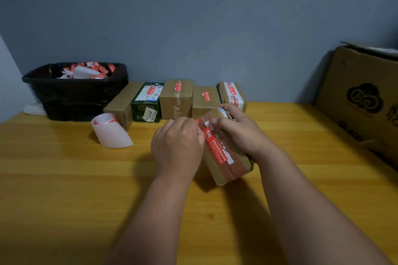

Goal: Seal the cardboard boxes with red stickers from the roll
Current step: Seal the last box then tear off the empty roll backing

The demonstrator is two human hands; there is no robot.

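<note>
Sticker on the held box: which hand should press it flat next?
Left, probably. The left hand already has its fingertips at the sticker's upper end. The right hand grips the box from the far side, steadying it, so freeing it would likely loosen the box.

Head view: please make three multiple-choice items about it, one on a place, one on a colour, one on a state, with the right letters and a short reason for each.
1. Where is the sticker roll?
A. inside the bin
B. on the table, left of the hands
C. on the big carton

2. What colour is the bin?
A. black
B. blue
C. white

3. What is the state of the box in the hands?
A. lying untouched in the row at the wall
B. open and empty
C. held, with a red sticker along its top

Answers:
1 B: it lies on the table.
2 A: a black liner covers it.
3 C: the left hand and right hand hold it.
</note>
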